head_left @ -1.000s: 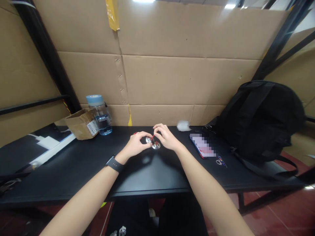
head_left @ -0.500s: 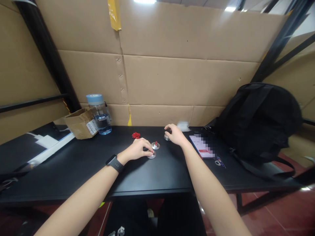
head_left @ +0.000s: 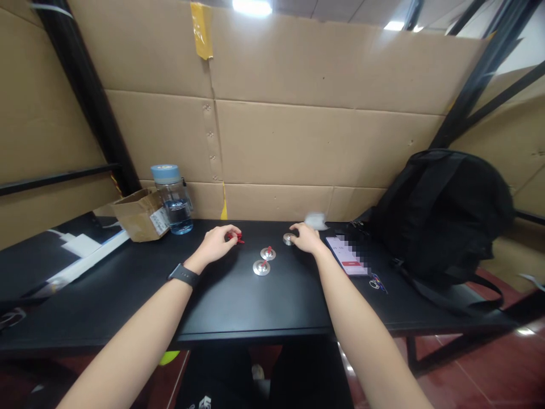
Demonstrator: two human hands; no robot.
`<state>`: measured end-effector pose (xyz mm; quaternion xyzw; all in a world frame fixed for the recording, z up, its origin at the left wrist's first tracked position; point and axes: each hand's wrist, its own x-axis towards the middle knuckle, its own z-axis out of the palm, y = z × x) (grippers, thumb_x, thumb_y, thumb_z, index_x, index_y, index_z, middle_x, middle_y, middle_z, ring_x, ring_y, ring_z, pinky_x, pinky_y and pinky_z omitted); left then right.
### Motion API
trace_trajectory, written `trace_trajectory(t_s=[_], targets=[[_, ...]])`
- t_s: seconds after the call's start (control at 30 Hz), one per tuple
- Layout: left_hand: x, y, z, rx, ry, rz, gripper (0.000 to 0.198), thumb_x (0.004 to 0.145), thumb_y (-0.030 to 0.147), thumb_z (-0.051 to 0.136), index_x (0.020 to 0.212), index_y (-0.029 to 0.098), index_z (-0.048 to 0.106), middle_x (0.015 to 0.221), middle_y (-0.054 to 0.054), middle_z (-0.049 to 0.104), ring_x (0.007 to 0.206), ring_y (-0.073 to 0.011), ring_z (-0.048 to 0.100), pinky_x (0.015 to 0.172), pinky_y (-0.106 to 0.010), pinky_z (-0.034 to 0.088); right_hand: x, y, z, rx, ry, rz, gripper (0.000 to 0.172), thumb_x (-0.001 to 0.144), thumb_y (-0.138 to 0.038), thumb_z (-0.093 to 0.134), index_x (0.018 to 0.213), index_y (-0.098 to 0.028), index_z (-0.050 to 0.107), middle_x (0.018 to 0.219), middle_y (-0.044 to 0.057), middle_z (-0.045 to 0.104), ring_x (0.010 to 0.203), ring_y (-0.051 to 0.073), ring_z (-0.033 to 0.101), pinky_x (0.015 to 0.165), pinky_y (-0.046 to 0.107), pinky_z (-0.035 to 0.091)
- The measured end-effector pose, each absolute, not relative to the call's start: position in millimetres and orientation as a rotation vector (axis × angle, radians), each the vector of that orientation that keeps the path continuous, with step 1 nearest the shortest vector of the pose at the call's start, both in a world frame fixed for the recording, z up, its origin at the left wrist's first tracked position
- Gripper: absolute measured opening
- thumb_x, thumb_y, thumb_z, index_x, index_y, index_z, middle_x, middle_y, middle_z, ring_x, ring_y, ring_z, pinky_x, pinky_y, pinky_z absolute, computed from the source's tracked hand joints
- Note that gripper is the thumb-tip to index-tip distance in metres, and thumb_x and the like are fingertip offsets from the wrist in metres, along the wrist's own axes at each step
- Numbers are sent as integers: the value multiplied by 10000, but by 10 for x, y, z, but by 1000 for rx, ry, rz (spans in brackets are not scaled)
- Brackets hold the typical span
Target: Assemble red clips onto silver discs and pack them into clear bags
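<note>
My left hand (head_left: 216, 243) has its fingers curled over a small bundle of red cord (head_left: 239, 238), the thumb and fingertips closed on part of it. My right hand (head_left: 305, 237) is bent at the right edge of a thick round silver metal piece (head_left: 288, 239), thumb and forefinger against it; the fingers partly hide it. Between the hands lie two finger cymbals, shiny domed discs with red knots at their centres. One cymbal (head_left: 268, 254) sits slightly behind the other cymbal (head_left: 261, 268), and no hand touches them.
A water bottle (head_left: 177, 207) and an open cardboard box (head_left: 142, 218) stand at the back left, near a white power strip (head_left: 91, 261). On the right are a phone (head_left: 343, 255), a keyring (head_left: 375, 283) and a black backpack (head_left: 443, 227). Cardboard panels (head_left: 276, 142) wall the table's back.
My left hand has let go of the nearer finger cymbal and moved left and back to the red cord. My right hand has lowered slightly beside the silver piece, which shows more now.
</note>
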<state>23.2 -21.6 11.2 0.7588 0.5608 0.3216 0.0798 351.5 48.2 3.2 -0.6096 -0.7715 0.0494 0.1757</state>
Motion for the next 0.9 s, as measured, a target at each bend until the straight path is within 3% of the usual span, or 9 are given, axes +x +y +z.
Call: trace_trajectory(t_s=[0.2, 0.37, 0.57, 0.73, 0.9], targets=[[275, -201, 46, 2315, 1629, 962, 207, 852, 353, 621, 963, 261, 769, 973, -22, 784, 937, -222, 714, 884, -327, 537, 3751, 539, -32, -2038, -1961, -13, 318, 910, -248, 514, 1135, -176, 727, 1446, 205, 538, 1364, 415, 415, 1031, 669, 351], [352, -219, 28, 2370, 1576, 921, 227, 892, 374, 591, 970, 259, 770, 984, -32, 777, 939, -225, 703, 873, -335, 529, 3817, 529, -22, -2020, -1879, -8, 323, 923, -184, 446, 1062, -167, 738, 1266, 221, 636, 1244, 421, 503, 992, 716, 334], [351, -220, 42, 2371, 1563, 897, 294, 941, 434, 546, 982, 255, 775, 1010, -41, 772, 955, -225, 693, 893, -332, 516, 3749, 483, 101, -1853, -1788, -42, 382, 942, -193, 427, 1224, -219, 683, 1368, 178, 599, 1244, 386, 484, 998, 659, 344], [419, -269, 52, 2419, 1501, 882, 263, 941, 409, 558, 960, 253, 769, 1015, -33, 770, 938, -217, 686, 861, -317, 509, 3424, 384, 111, -1593, -2045, -30, 443, 960, -238, 443, 1375, -222, 596, 1533, 140, 496, 1333, 362, 430, 1050, 637, 324], [538, -358, 100, 2453, 1352, 857, 235, 943, 370, 570, 963, 238, 763, 993, -35, 768, 933, -207, 692, 863, -301, 509, 3038, 256, 8, -1341, -2340, 80, 468, 977, -275, 465, 1438, -253, 539, 1571, 119, 466, 1359, 343, 424, 1034, 622, 352]])
